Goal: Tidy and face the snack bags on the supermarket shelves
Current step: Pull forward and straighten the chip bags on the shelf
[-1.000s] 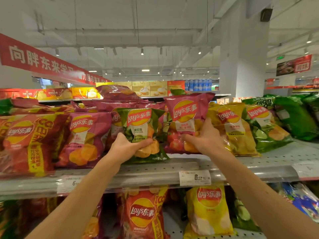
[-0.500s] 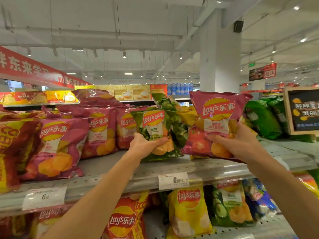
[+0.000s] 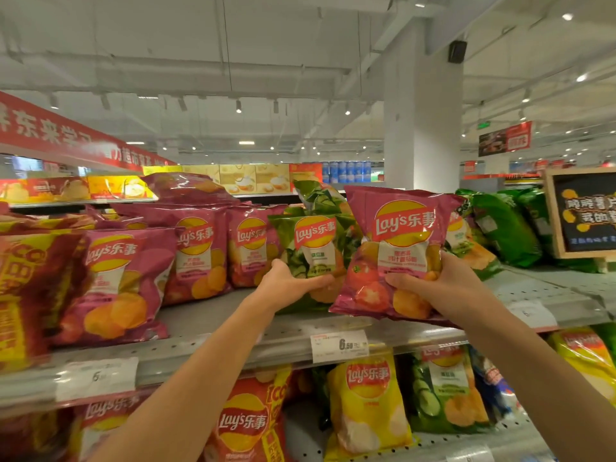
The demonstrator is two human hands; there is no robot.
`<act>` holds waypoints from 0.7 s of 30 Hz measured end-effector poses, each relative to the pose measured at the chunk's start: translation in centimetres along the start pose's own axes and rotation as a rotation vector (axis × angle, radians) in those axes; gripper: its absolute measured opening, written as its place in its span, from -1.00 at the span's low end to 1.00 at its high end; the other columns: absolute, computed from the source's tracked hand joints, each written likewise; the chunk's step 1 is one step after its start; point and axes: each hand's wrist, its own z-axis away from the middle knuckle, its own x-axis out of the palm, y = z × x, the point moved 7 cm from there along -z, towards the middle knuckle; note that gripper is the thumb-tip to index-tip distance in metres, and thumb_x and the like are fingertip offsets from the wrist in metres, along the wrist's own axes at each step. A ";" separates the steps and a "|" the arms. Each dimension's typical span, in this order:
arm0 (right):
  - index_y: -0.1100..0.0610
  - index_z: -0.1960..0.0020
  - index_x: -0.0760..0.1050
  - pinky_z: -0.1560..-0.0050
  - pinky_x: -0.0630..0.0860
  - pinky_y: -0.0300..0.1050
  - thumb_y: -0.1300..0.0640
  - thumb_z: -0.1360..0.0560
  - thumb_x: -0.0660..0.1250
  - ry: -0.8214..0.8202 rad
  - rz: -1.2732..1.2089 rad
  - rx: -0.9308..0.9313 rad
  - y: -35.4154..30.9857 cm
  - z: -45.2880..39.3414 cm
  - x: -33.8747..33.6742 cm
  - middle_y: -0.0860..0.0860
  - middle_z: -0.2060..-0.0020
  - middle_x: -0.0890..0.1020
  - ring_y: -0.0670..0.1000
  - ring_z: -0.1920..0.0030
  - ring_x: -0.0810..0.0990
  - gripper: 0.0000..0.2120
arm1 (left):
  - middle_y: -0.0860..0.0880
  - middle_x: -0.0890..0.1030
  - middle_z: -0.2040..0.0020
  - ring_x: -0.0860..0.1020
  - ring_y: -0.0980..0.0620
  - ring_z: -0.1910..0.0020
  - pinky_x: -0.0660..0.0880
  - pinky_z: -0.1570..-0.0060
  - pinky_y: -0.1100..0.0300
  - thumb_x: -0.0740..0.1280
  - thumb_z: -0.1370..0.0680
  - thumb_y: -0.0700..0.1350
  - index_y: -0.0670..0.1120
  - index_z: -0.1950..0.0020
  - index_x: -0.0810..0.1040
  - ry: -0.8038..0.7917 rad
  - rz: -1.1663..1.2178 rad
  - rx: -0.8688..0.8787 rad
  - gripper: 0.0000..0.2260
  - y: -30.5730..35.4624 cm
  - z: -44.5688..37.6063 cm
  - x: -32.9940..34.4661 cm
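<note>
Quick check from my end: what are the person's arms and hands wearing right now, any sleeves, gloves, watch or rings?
Both forearms are bare as far as the frame shows, with no sleeve cuff in view. The left hand and the right hand wear no gloves. No watch, bracelet or ring shows on either wrist or on the visible fingers. Anything worn above the elbows lies outside the picture.

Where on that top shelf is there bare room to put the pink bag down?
The widest bare patch of the top shelf lies between the front pink bags on the left and the green bag in the left hand. The right hand holds the pink bag. Behind, pink bags crowd the back; right of it, green bags pile up.
</note>
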 end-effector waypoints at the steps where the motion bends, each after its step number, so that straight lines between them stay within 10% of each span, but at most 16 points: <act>1: -0.20 0.05 0.56 0.35 0.54 -0.42 0.06 -0.37 0.60 -0.008 -0.008 -0.012 -0.5 -0.2 0.8 -0.34 0.25 0.70 -0.30 0.21 0.67 -0.71 | -0.02 0.50 -0.28 0.50 0.01 -0.20 0.52 -0.06 0.10 0.53 -0.34 0.30 -0.12 -0.42 0.27 -0.005 -0.037 0.011 -0.15 -0.3 0.6 -0.8; 4: -0.24 0.05 0.56 0.26 0.58 -0.34 -0.02 -0.35 0.61 -0.049 -0.039 -0.034 -1.9 -0.7 4.1 -0.34 0.21 0.70 -0.26 0.17 0.68 -0.71 | 0.05 0.56 0.06 0.52 0.11 0.12 0.45 0.19 0.20 0.31 -0.57 0.23 0.02 0.01 0.43 0.047 -0.193 0.100 -0.71 -1.2 2.9 -4.4; 8: -0.31 0.06 0.50 0.44 0.44 -0.51 -0.09 -0.35 0.60 -0.170 -0.091 -0.088 -4.0 -1.4 10.5 -0.54 0.29 0.58 -0.51 0.25 0.55 -0.68 | -0.02 0.40 0.47 0.39 0.02 0.48 0.33 0.39 0.16 0.16 -0.64 0.21 -0.18 0.21 0.55 0.260 -0.515 0.192 -0.50 -2.8 7.9 -10.6; 17: 0.01 -0.29 0.52 -0.13 0.62 -0.04 -0.04 -0.33 0.64 -0.330 -0.029 -0.054 -4.2 -4.1 23.5 -0.08 -0.08 0.68 -0.04 -0.09 0.66 -0.41 | 0.08 0.62 0.35 0.58 0.09 0.34 0.59 0.29 0.13 0.36 -0.37 0.45 0.01 0.24 0.65 0.352 -0.912 0.102 -0.51 -5.5 13.7 -14.6; 21: -0.16 0.01 0.59 0.26 0.61 -0.33 0.03 -0.30 0.66 -0.404 -0.070 0.025 -3.2 -4.2 25.8 -0.21 0.14 0.73 -0.22 0.18 0.71 -0.65 | 0.07 0.64 0.26 0.59 0.09 0.26 0.51 0.25 0.15 0.45 -0.43 0.27 0.01 0.16 0.68 0.409 -0.844 0.095 -0.67 -5.9 13.6 -14.7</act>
